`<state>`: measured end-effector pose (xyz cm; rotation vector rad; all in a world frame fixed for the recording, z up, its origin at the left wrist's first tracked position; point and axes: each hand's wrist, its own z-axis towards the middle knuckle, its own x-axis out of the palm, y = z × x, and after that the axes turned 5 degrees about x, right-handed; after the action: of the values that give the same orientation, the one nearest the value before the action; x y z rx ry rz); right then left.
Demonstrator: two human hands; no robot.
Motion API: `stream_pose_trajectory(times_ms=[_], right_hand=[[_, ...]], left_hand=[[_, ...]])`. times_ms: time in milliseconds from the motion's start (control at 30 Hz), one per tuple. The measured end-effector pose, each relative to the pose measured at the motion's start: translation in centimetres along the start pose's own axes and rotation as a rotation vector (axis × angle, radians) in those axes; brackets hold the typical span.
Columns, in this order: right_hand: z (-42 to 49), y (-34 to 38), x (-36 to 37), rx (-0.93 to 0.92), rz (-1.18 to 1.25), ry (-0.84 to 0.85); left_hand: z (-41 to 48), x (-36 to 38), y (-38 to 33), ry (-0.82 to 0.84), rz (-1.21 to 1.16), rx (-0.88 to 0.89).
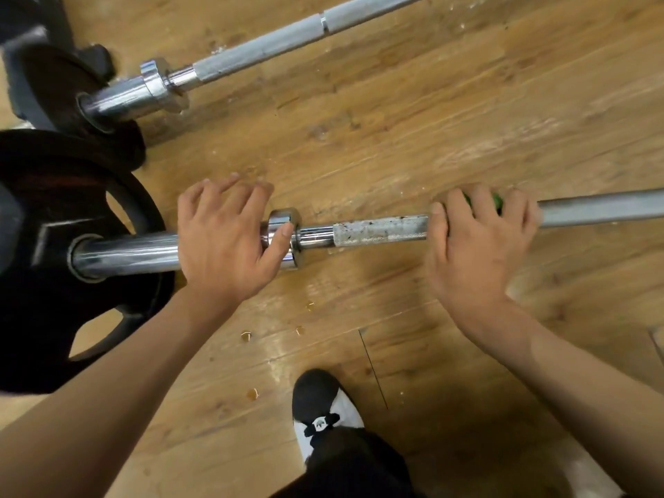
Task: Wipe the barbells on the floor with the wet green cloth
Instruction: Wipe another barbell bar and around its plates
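Shoe (323,400) planted close, so the person's leaning right over things. Big black plate (43,318) probably keeps the near barbell (381,230) from rolling; second barbell (273,44) lies well apart on the wood floor (431,120). Left hand (222,239) rests spread-fingered on the sleeve, I'd guess steadying it. Right hand (478,246) wraps the green cloth (497,201) round the shaft, just beside the grimy knurling.
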<state>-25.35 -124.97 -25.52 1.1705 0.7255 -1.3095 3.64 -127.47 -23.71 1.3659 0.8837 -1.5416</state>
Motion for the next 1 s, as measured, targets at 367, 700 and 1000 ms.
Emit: stream_pose_trajectory(times_ms=[367, 700, 1000], right_hand=[[-1.0, 9.9, 2.8, -0.396, 0.163, 0.079], [0.3, 7.4, 1.9, -0.437, 0.154, 0.120], [-0.2, -2.9, -2.4, -0.194, -0.063, 0.262]], left_hand=[[0.9, -0.2, 0.1, 0.016, 0.027, 0.000], [1.8, 0.1, 0.6, 0.030, 0.075, -0.005], [-0.8, 0.0, -0.7, -0.058, 0.081, -0.032]])
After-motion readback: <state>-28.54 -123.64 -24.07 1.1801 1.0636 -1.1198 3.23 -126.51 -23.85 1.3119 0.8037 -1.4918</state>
